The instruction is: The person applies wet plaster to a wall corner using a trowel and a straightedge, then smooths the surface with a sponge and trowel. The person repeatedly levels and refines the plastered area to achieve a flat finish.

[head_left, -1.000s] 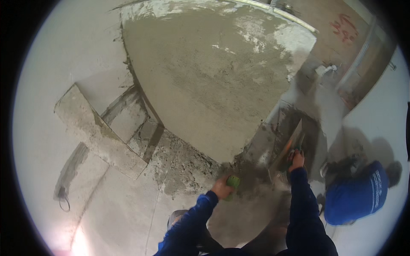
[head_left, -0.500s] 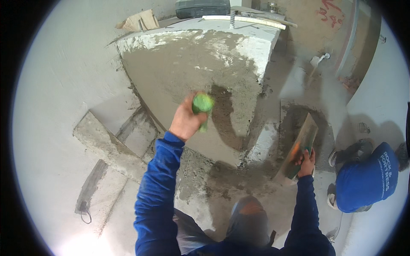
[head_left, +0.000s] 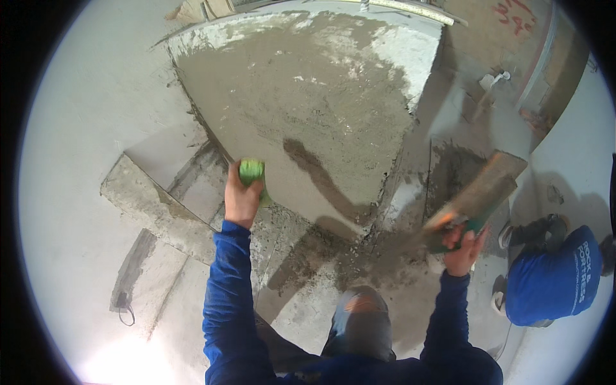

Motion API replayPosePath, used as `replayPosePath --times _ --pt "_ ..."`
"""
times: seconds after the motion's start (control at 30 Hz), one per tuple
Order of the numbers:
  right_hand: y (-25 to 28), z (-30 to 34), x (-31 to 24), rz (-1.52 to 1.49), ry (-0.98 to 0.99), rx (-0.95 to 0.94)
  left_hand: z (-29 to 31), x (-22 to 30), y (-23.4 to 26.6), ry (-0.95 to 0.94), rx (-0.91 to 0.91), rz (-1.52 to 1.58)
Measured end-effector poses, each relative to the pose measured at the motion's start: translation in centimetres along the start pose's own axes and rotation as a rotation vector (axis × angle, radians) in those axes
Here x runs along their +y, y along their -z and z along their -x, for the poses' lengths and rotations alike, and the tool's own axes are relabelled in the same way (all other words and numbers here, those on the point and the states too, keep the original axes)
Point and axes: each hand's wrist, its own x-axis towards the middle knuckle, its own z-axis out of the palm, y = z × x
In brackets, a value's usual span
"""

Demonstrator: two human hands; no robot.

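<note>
My left hand (head_left: 242, 196) is closed round a bright green sponge (head_left: 252, 171), held over the near left edge of the mortar-coated slab (head_left: 256, 96). What lies under my fingers is hidden. Off to the right, my right hand (head_left: 463, 247) grips the handle of a long rectangular plastering trowel (head_left: 481, 186). Its mortar-smeared blade tilts up to the right, above a dark patch of wet mortar (head_left: 449, 170). Grey mortar covers most of the slab's top, with bare white along its far and right edges. A long dark shadow crosses its near part.
A low mortar-edged block (head_left: 144, 189) stands at the left, with a flat grey strip (head_left: 133, 273) on the floor nearby. At the right crouches a person in a blue shirt (head_left: 548, 276). A thin white pipe (head_left: 410, 9) lies along the slab's far edge.
My left hand has moved left and nearer with the sponge, away from the slab's middle. My right hand has shifted slightly, and the trowel has swung up and right. The view has tipped nearer.
</note>
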Motion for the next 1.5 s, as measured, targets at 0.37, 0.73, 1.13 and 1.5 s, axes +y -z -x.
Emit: replayPosePath --times 0.37,0.73,1.13,1.5 --pt "-21.2 1.4 7.7 0.455 0.31 0.119 1.8 -16.5 0.0 0.453 -0.371 0.542" --pt "-25.9 8.1 20.0 1.384 0.393 -0.527 -1.9 -20.5 8.0 0.489 -0.385 0.677" --pt "-18.0 3.3 0.7 0.671 0.424 0.051 -10.3 -7.7 -5.5 0.124 -0.354 0.612" --pt "-34.2 3.0 17.6 1.297 0.725 -0.752 -5.7 -28.1 -1.2 0.873 0.494 0.798"
